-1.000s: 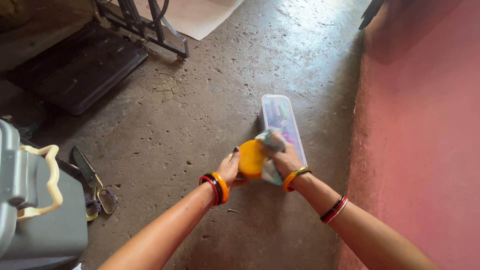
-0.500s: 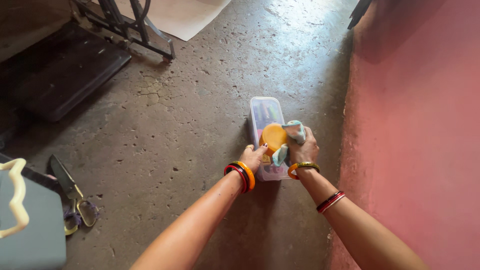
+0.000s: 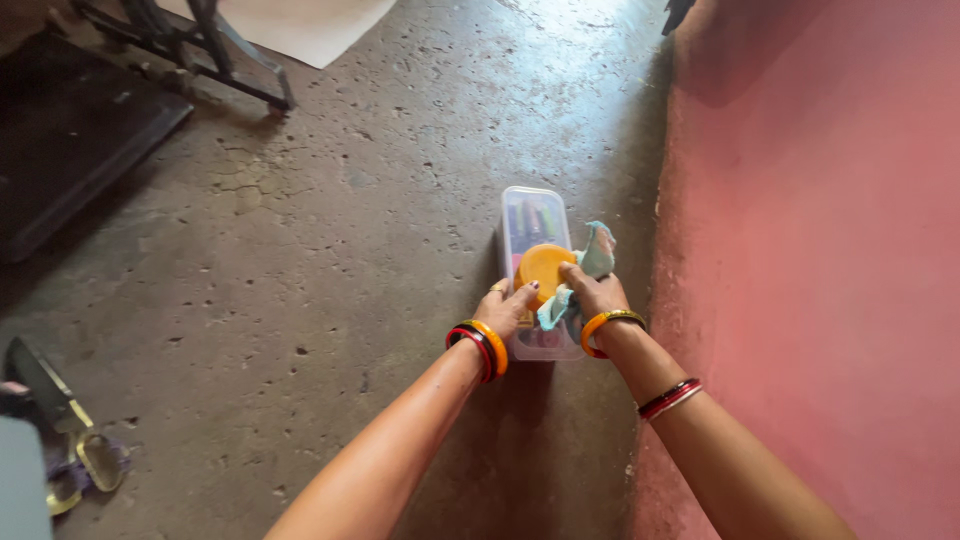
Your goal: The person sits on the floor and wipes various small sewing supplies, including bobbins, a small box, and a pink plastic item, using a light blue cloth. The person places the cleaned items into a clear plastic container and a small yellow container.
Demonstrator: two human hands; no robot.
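Note:
A clear plastic box [image 3: 530, 215] with a lid lies on the concrete floor next to a pink wall; coloured items show inside it. On its lid sits a round orange container [image 3: 543, 268]. My left hand [image 3: 508, 308] touches the box's near left edge and the orange container's rim. My right hand [image 3: 592, 292] grips a light blue-green cloth [image 3: 597, 255] and touches the orange container from the right. Both wrists carry bangles.
The pink wall [image 3: 800, 250] runs along the right. Large scissors [image 3: 60, 430] lie at the lower left beside a grey object [image 3: 20, 485]. A black metal stand [image 3: 190, 45] and dark platform [image 3: 60, 130] are at the upper left, with a pale sheet [image 3: 310, 25] behind.
The orange container went from in front of the box, held in both hands, onto the box lid. My left hand let go and dropped to the box edge. The view shifted right.

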